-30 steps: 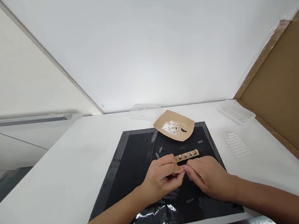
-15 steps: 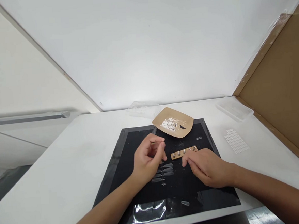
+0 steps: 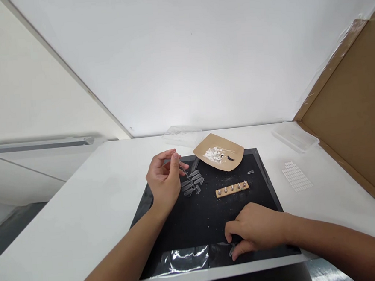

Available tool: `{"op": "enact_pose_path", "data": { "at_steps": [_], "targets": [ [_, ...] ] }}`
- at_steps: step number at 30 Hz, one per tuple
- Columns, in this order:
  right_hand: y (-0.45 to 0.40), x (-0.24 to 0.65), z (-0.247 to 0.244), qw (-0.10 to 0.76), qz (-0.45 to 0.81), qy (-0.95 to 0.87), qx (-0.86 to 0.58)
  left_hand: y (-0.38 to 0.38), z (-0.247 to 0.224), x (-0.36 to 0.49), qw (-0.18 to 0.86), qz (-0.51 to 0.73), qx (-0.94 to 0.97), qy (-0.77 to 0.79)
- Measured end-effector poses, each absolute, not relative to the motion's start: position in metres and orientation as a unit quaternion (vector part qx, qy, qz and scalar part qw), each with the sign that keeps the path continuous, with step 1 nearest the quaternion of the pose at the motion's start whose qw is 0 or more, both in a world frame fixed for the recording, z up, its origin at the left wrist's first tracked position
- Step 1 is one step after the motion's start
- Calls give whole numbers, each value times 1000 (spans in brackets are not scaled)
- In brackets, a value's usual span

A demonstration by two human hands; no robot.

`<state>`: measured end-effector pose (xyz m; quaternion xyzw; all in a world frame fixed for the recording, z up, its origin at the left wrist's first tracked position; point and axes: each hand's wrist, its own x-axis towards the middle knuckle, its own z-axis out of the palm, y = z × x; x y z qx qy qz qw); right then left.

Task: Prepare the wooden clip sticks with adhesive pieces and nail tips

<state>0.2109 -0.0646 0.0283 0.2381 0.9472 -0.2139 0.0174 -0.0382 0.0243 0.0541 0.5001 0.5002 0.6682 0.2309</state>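
A branched strip of clear nail tips point(image 3: 192, 182) hangs from the pinched fingers of my left hand point(image 3: 164, 176), over the left part of the black mat point(image 3: 193, 225). My right hand point(image 3: 256, 230) is low on the mat near its front edge, thumb and forefinger apart around a small clear nail tip point(image 3: 231, 251). Behind that hand lies a wooden strip point(image 3: 232, 189) with several small metal posts standing on it. Another loose clear tip point(image 3: 250, 172) rests near the mat's back right.
A brown paper tray point(image 3: 236, 156) with white bits and a dark piece overlaps the mat's back edge. To the right are a sheet of small white tabs point(image 3: 297, 176), a clear plastic box point(image 3: 294, 137) and a cardboard wall point(image 3: 352, 112).
My left hand has moved left and back, and the strip of tips has moved with it. My right hand has left the wooden strip and come down to the loose tip in front.
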Motion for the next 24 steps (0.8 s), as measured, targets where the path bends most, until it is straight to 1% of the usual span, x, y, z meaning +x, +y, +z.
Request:
{"op": "enact_pose_path", "data": {
  "at_steps": [5,9,15,20,24],
  "targets": [
    [-65,211,26,-18,-238,941,239,33,58,-46,156,693,473,522],
    [-66,211,28,-23,-237,942,236,41,59,-56,114,697,457,542],
    [-68,212,35,8,-211,951,227,54,52,-74,31,610,495,618],
    [-66,214,37,13,-167,950,262,61,45,-81,6,549,550,630],
    [-61,218,44,-4,-175,948,265,67,40,-89,25,542,540,644]
  ]
}}
